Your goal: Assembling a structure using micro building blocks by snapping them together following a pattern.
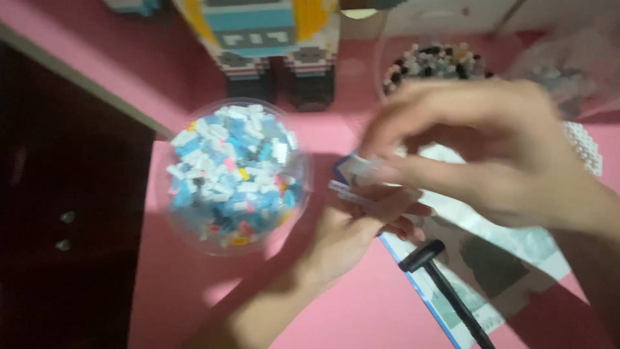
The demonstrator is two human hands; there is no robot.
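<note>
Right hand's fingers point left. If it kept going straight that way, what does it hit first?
Likely the small pale brick pieces held at the left hand fingertips, which the right hand already seems to touch. Beyond them lies the clear bowl of blue and white bricks. Motion blur leaves depth unclear.

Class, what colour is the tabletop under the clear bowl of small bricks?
Pink, seen in the head view: the tabletop under the clear bowl.
</note>
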